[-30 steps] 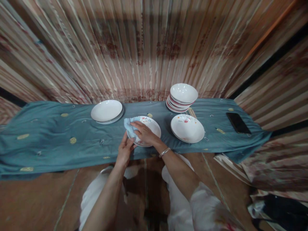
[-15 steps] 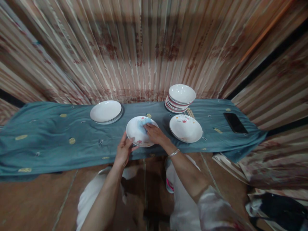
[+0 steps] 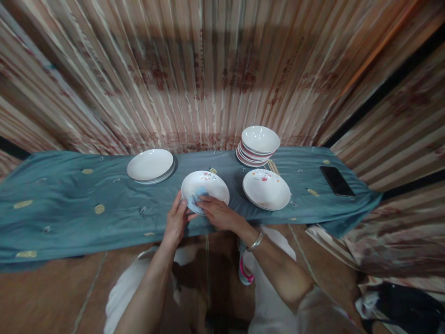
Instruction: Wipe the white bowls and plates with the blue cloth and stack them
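Blue cloth (image 3: 195,198) lies pinned under the half-curled right hand (image 3: 217,212) on a white floral plate (image 3: 208,183) — its rim gripped by the left hand (image 3: 177,219), fingers spread.

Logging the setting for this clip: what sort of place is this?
Probably a modest home or makeshift kitchen corner, though it's hard to be sure: white plates and bowls sit on a blue cloth, with ribbed, striped walls behind.

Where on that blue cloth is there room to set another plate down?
Bare cloth stretches left of the plate stack, and a patch lies between the lone flowered plate and the phone. It is crowded where the left hand and right hand hold a plate, and by the bowl stack.
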